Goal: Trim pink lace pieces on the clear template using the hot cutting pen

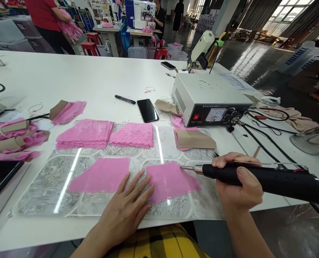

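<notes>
My left hand (131, 202) lies flat with fingers spread on a clear patterned mat (54, 182). Its fingertips reach between two flat pink fabric pieces, touching the edges of the left piece (102, 175) and the right piece (167, 182). My right hand (238, 182) is wrapped around a black handheld ultrasonic tool (272, 181) with a metal tip. That tip meets the upper right edge of the right fabric piece. Behind them sit two stacks of pink lace fabric, a larger stack (85, 134) and a smaller stack (132, 135).
A grey control box (210, 95) with cables stands at the back right, near a glass jar (314, 138). Brown card (196, 139) lies over pink fabric. A phone (148, 110) and a marker (125, 99) are behind the stacks. Tied pink bundles (14, 139) lie left.
</notes>
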`<state>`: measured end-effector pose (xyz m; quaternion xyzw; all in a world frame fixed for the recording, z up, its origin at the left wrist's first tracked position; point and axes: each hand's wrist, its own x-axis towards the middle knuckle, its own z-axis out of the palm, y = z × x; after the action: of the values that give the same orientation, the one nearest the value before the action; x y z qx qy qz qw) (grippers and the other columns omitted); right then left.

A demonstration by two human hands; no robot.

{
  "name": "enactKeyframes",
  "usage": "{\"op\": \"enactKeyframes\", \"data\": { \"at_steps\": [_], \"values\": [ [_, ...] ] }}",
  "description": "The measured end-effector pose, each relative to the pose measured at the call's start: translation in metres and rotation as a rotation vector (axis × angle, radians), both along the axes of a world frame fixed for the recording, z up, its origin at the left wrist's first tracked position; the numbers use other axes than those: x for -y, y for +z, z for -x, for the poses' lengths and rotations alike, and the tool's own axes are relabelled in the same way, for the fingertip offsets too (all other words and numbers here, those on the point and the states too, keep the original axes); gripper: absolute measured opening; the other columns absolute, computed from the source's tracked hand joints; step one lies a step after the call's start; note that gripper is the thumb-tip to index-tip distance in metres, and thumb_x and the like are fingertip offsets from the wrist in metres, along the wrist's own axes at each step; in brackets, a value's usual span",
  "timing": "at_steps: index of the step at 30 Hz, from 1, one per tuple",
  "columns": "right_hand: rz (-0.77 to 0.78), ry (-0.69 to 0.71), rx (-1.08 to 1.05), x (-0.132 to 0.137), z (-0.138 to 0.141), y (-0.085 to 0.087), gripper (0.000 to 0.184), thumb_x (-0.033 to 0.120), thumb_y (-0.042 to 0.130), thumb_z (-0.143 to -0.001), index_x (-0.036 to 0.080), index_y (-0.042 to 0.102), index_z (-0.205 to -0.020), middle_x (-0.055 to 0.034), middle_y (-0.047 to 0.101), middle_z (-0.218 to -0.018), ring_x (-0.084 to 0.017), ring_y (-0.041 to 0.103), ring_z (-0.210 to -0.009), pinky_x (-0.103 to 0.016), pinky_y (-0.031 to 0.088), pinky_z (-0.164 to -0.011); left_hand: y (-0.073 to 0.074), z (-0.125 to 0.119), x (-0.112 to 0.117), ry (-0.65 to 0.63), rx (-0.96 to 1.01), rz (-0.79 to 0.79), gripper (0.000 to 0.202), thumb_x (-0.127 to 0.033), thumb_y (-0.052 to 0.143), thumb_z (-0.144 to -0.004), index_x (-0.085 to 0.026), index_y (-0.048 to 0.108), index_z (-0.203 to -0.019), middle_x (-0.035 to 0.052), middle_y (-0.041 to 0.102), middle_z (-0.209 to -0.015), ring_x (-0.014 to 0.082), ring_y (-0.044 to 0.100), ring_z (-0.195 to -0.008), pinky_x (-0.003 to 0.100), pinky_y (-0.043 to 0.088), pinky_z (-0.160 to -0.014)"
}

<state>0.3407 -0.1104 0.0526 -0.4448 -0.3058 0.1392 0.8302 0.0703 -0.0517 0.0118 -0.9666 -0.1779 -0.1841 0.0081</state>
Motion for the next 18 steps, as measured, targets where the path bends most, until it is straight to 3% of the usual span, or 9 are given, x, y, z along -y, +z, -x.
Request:
{"op": "enactKeyframes", "data": {
  "at_steps": [18],
  "values": [
    [0.009,0.022,0.042,0.0015,-0.0017,-0.0002,0.008,0.024,0.061,-0.066,0.02,0.057,-0.072,0.001,0.055,-0.069,-0.013,0.053,-0.053,-0.032,0.047,-0.052,0.0005,-0.001,-0.0004,-0.008,0.009,0.01,0.038,-0.023,0.051,-0.095,-0.017,0.054,-0.133,0.0067,0.05,-0.143,0.026,0.026,-0.145,0.05,0.017,-0.121]
  ]
}}
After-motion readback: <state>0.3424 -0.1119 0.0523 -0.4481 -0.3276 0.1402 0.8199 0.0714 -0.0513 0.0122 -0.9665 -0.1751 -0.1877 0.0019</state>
